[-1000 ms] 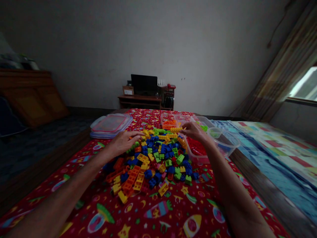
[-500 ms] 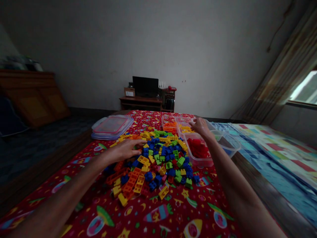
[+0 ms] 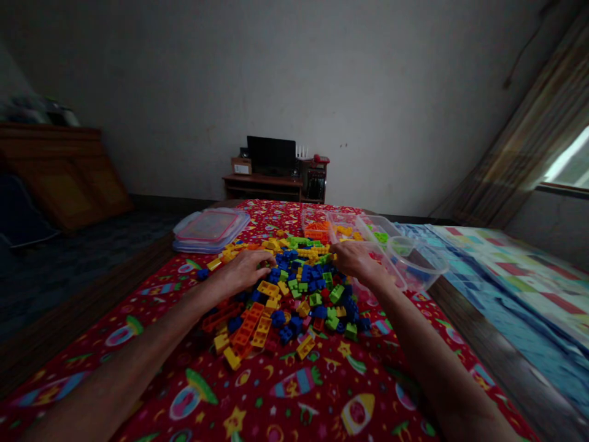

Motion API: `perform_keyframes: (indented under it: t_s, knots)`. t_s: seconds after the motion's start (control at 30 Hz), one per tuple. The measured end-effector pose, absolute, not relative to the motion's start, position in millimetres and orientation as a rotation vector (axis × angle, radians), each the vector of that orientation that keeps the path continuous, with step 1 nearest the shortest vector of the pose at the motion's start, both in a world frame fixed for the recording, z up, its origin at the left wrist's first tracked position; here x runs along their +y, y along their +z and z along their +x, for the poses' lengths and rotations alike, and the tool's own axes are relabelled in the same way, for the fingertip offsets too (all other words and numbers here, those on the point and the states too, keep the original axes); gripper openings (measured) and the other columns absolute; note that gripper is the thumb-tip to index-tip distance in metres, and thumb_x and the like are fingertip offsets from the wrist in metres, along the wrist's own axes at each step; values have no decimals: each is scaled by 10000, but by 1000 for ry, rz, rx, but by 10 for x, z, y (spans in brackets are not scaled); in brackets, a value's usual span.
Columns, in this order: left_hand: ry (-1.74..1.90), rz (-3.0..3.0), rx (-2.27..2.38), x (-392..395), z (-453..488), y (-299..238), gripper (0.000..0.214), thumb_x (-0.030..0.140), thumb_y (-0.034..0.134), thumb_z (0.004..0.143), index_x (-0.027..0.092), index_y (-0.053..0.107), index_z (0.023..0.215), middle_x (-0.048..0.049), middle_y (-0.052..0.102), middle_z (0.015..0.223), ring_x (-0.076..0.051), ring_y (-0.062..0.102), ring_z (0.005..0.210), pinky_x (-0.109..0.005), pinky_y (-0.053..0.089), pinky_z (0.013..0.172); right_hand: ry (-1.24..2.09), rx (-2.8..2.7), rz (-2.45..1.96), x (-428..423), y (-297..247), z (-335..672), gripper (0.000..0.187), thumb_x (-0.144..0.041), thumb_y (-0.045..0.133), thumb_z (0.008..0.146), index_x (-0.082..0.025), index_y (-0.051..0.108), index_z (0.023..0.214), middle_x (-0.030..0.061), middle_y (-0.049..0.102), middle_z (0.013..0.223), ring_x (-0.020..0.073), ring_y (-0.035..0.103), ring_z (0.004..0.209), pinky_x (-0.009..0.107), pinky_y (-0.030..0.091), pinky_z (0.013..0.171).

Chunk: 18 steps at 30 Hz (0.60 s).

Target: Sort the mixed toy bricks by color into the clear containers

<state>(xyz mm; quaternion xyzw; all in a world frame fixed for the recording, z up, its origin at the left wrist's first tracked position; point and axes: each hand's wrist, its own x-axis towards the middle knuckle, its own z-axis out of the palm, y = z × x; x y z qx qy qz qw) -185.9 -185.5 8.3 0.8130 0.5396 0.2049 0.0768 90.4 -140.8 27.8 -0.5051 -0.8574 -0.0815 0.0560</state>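
A heap of toy building bricks in yellow, blue, green, orange and red lies on the red patterned tablecloth. My left hand is over the heap's left side, thumb and fingers apart, with nothing visible between them. My right hand reaches down at the heap's right back edge, by yellow bricks. Its fingertips are hidden, so its grip cannot be made out. The right hand and forearm partly cover a clear container. Behind it, one container holds orange bricks, and another holds yellow bricks.
Green bricks lie in a further clear container. A round clear tub stands at the table's right edge. Stacked clear lids lie at the left. A bed is to the right; a monitor stands by the far wall.
My right hand has moved from above the yellow-brick container down and left to the heap's edge. My left hand stays over the heap's left side. The view has shifted slightly.
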Motion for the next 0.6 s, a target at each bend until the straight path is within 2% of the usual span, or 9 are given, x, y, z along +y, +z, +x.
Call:
perform_keyframes:
  t_s: [0.13, 0.3, 0.4, 0.6]
  knots:
    - [630, 2446, 1665, -1863, -1843, 86, 368, 229, 516, 736, 174, 676, 1063, -92, 705, 1076, -247, 646, 982, -354, 483, 908, -169, -2499, -1518, -1448, 330, 897, 318, -189, 493, 829, -166, 656, 1101, 132, 686, 1042, 212, 608, 893, 278, 418, 709]
    - [637, 2445, 1650, -1918, -1810, 165, 408, 241, 528, 731, 182, 656, 1114, -85, 695, 1097, -251, 633, 1026, -364, 463, 949, -10, -2311, -1411, -1466, 425, 869, 196, -255, 534, 794, -144, 680, 862, 87, 679, 843, 169, 574, 754, 246, 368, 634]
    - [711, 2365, 1608, -1925, -1805, 185, 403, 278, 539, 733, 184, 649, 1109, -82, 696, 1074, -246, 649, 973, -365, 494, 901, 155, -2245, -1281, -1419, 428, 855, 184, -290, 552, 788, -144, 662, 789, 39, 644, 725, 142, 547, 673, 235, 351, 600]
    - [970, 1935, 1317, -1922, -1767, 184, 575, 417, 613, 716, 187, 536, 1238, -80, 662, 1073, -225, 668, 925, -338, 550, 762, 681, -2177, -926, -1396, 377, 764, 260, -291, 583, 796, -137, 666, 987, 36, 671, 831, 143, 597, 739, 228, 417, 632]
